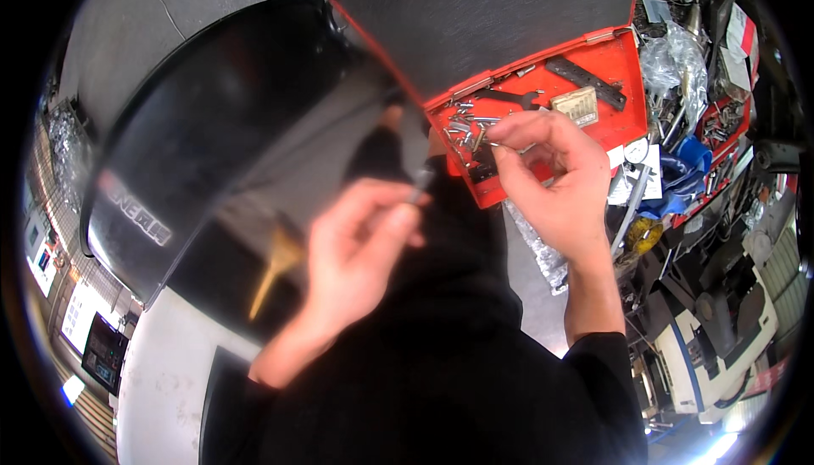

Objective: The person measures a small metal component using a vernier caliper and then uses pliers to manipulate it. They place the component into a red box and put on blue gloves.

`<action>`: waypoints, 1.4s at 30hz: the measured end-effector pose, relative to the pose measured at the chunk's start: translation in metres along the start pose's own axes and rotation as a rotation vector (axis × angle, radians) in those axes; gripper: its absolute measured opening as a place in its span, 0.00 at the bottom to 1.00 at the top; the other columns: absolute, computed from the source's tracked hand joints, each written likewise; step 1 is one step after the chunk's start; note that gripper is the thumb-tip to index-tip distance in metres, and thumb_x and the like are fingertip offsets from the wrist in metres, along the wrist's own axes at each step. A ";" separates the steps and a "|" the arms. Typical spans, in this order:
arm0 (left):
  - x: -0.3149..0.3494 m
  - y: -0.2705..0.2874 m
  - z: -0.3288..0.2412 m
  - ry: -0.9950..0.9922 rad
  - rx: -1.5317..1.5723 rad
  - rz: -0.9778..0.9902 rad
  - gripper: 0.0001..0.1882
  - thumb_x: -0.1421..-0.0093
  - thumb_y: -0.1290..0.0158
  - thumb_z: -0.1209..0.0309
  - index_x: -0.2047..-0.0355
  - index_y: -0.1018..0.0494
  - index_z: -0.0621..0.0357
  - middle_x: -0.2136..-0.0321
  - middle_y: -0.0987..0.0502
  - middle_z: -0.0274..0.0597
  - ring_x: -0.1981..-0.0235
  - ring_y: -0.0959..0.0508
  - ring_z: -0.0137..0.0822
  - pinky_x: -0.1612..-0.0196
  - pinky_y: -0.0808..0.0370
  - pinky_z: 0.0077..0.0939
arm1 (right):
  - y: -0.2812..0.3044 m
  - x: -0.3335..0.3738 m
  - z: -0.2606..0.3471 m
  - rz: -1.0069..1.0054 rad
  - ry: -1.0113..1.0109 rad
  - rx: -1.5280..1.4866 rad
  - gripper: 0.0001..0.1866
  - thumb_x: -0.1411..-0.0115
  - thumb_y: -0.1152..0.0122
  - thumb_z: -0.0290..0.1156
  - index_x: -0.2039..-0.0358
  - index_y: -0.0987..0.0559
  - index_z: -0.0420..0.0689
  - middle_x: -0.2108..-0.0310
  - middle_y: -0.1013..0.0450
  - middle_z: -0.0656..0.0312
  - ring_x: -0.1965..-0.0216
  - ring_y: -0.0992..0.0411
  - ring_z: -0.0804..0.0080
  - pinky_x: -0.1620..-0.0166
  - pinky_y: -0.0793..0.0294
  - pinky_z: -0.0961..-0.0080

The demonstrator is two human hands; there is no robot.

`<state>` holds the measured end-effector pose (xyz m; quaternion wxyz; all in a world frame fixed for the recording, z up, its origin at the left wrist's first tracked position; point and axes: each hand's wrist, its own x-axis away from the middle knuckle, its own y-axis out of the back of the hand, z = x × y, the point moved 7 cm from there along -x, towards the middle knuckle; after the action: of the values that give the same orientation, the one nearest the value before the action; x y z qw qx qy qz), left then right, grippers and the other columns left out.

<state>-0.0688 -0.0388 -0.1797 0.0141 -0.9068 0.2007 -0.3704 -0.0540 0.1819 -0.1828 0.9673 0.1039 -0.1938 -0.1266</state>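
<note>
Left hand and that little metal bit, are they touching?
Touching. The head view shows the metal bit pinched between the thumb and fingers of the left hand.

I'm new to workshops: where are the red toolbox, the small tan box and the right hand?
Red toolbox [622, 128], head view: bare red interior.
Small tan box [576, 107], head view: middle of its upper face.
Right hand [566, 187], head view: middle of the hand.

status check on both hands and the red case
Left hand pinching small metal piece. Right hand at loose metal parts in open red case, grip unclear. Nothing visibly blocking.
</note>
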 end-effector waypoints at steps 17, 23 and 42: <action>0.017 -0.040 -0.058 -0.124 -0.065 0.249 0.07 0.29 0.46 0.77 0.53 0.22 0.65 0.56 0.20 0.43 0.67 0.19 0.29 0.67 0.27 0.17 | 0.024 0.072 0.030 -0.218 -0.044 -0.308 0.09 0.32 0.48 0.17 0.57 0.19 0.35 0.63 0.27 0.67 0.69 0.33 0.86 0.66 0.34 0.86; 0.022 -0.059 -0.073 -0.171 -0.134 0.407 0.08 0.29 0.45 0.77 0.52 0.22 0.66 0.56 0.20 0.42 0.67 0.19 0.28 0.68 0.26 0.17 | 0.029 0.114 0.056 -0.517 0.083 -0.262 0.13 0.40 0.36 0.14 0.55 0.22 0.36 0.62 0.24 0.62 0.64 0.25 0.81 0.61 0.25 0.82; 0.099 -0.145 -0.047 -0.281 -0.342 0.499 0.10 0.29 0.44 0.73 0.51 0.22 0.66 0.61 0.19 0.39 0.68 0.21 0.28 0.66 0.26 0.19 | 0.083 0.230 0.074 -0.791 0.469 -0.039 0.06 0.38 0.34 0.16 0.61 0.17 0.36 0.63 0.21 0.54 0.67 0.20 0.67 0.64 0.21 0.74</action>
<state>0.0146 0.0636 -0.0542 -0.0206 -0.8612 0.4719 -0.1876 0.1393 0.1840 -0.0151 0.8641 0.1774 0.0875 -0.4629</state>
